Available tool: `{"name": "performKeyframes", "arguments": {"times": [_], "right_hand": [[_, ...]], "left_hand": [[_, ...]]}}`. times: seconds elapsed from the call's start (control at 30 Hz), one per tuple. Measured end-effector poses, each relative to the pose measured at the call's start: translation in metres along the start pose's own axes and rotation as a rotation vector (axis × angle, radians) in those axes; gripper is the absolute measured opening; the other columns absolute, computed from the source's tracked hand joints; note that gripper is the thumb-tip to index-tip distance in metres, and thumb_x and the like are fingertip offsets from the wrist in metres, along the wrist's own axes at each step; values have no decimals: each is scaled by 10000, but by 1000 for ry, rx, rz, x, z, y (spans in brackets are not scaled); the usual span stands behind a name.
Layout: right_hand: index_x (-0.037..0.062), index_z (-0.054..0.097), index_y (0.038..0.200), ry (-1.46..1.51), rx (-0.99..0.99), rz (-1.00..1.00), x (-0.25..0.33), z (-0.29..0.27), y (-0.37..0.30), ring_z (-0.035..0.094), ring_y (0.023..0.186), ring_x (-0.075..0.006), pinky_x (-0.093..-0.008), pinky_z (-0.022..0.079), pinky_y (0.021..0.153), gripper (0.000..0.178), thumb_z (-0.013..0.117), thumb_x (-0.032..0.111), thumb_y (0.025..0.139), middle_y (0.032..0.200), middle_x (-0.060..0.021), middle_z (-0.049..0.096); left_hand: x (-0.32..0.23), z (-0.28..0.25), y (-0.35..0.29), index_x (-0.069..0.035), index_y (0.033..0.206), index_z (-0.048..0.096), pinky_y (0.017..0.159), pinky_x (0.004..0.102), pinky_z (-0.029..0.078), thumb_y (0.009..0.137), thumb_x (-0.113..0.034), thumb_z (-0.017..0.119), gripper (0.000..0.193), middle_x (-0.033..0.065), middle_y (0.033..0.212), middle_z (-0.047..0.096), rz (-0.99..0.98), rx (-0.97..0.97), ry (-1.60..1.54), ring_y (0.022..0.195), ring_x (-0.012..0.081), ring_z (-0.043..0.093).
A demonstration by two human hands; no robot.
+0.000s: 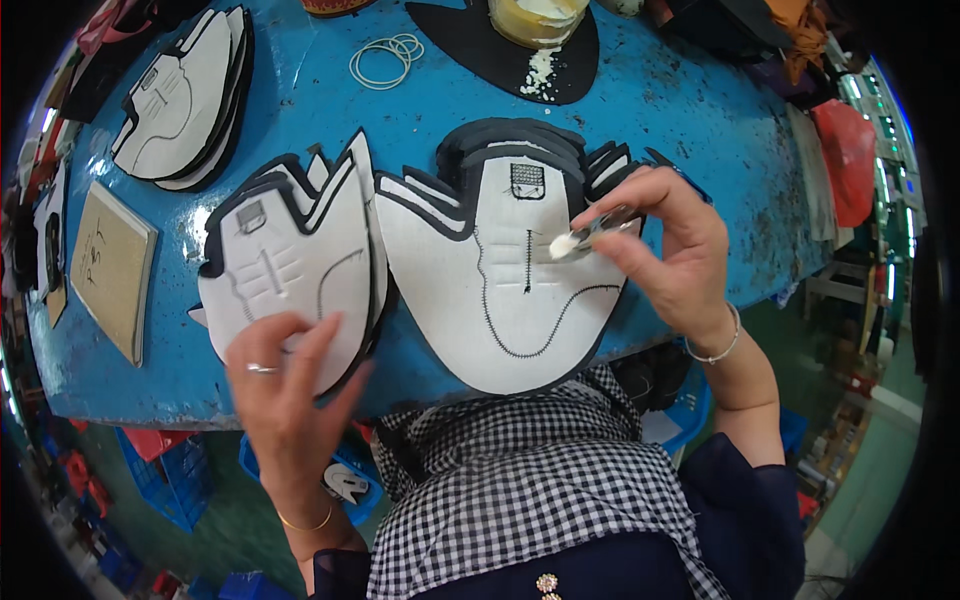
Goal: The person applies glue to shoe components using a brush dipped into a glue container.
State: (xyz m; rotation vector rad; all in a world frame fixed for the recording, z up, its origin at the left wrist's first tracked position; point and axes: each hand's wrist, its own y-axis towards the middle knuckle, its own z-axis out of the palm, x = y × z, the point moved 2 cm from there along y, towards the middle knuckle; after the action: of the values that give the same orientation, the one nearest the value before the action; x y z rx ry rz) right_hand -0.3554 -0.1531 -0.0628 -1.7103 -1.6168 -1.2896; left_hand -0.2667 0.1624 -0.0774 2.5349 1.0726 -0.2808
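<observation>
On the blue table two stacks of white shoe-upper pieces with black edges lie side by side in front of me. My left hand rests flat, fingers spread, on the lower part of the left stack. My right hand pinches a small brush with a glue-white tip over the right side of the right stack, whose top piece shows black stitching and a small grey tab.
A third stack of upper pieces lies at the far left. A tan board sits near the left edge. Rubber bands, a glue pot on a black piece and a red bag lie beyond.
</observation>
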Motion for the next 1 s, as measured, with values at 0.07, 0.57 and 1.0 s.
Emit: {"name": "performKeyframes", "arguments": {"times": [0.07,0.57,1.0], "right_hand": [[72,742,946,-81,76,-2,6,8,-1,622,751,-127,-266,484,728,193,842,96,783,862,-15,715],[124,700,905,-545,85,-588,15,27,5,598,707,-190,-351,453,729,260,868,141,707,765,25,644],[26,731,979,-280,-356,14,-88,-44,159,600,730,-119,-289,493,667,176,796,145,867,879,-38,683]], "left_hand": [[-19,9,1,-117,1139,746,925,412,482,569,-262,925,615,75,1217,644,185,55,-206,1073,283,609],[-81,34,7,-34,1141,737,830,356,534,782,-187,762,391,98,1182,672,601,143,-181,1014,226,650],[-68,7,19,-105,1158,769,718,260,508,756,-106,686,411,-37,753,447,652,-120,-311,668,106,522]]}}
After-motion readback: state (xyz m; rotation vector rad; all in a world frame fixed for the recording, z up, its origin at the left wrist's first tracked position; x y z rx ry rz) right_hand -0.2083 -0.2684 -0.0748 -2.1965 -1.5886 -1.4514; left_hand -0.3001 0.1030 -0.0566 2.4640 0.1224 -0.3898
